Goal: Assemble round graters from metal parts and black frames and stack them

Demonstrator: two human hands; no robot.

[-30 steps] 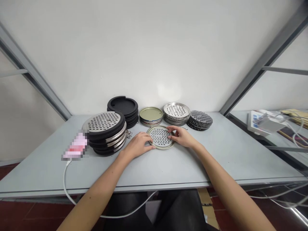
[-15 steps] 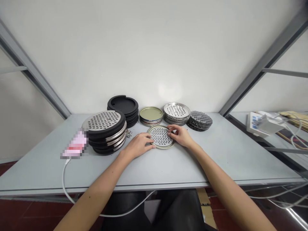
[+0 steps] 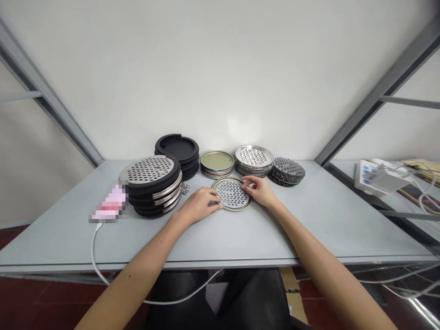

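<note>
- The perforated disc lies between the two hands, set in a pale gold ring on the grey table.
- Its holed face points up and it lies flat; being round, it has no single long axis.
- The left hand is half curled, thumb and fingers parted, fingertips at the ring's left side.
- The right hand is loosely bent, thumb and forefinger slightly apart, touching the disc and ring at the upper right.
- Beyond the hands, between them, sits a stack of gold-topped lids.
- Just beyond the right hand is a stack of silver graters; to its right, a stack of dark grater discs.
- Left of the left hand stands a stack of black-rimmed containers, its top holed, with black lids behind.
- Farther left, a blurred pink object meets a white cable.
</note>
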